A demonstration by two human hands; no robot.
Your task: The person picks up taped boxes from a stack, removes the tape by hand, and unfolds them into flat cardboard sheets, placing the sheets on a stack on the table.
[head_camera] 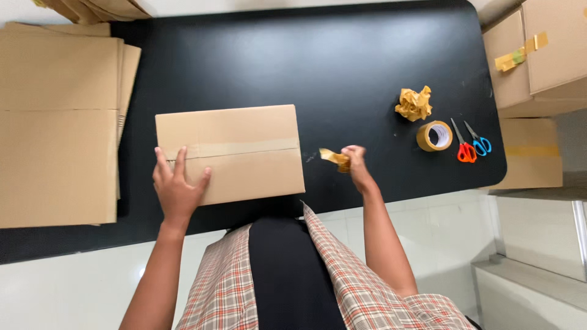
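Observation:
A closed cardboard box (238,143) with a strip of brown tape along its seam lies on the black table (342,55). My left hand (177,186) rests flat on the box's left near corner, fingers spread. Just right of the box, my right hand (356,164) pinches a crumpled piece of brown tape (334,157) above the table.
A crumpled tape wad (414,103), a roll of brown tape (435,135), red-handled scissors (464,146) and blue-handled scissors (479,142) lie at the table's right. Flat cardboard sheets (58,122) are stacked at the left. Taped cardboard boxes (538,55) stand beyond the right edge.

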